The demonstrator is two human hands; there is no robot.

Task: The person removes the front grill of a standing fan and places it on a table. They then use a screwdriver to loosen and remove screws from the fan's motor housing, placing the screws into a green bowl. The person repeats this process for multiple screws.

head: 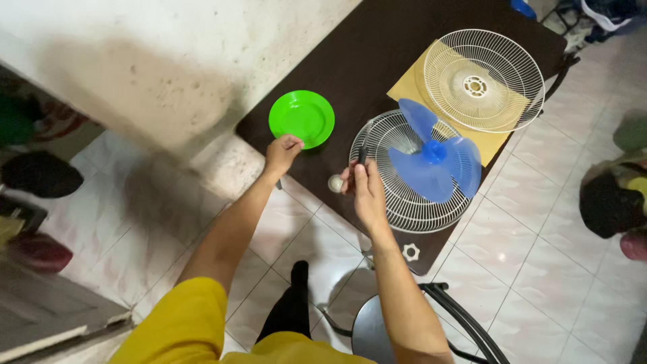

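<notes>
My left hand (282, 152) is closed at the near rim of a green plastic plate (302, 116) on a dark brown table (350, 61); whether it pinches a small item I cannot tell. My right hand (364, 190) grips a thin dark tool (362, 154), pointing up at the rim of a white wire fan guard (397, 202). A blue three-bladed fan blade (435, 160) lies on that guard. A small pale round knob (335, 183) sits by my right hand's fingers.
A second white fan guard (483, 79) rests on a tan sheet (411, 84) at the table's far end. A white ring nut (410, 253) lies at the table's near corner. A stool (377, 330) stands below me on the tiled floor. Bags lie to the right.
</notes>
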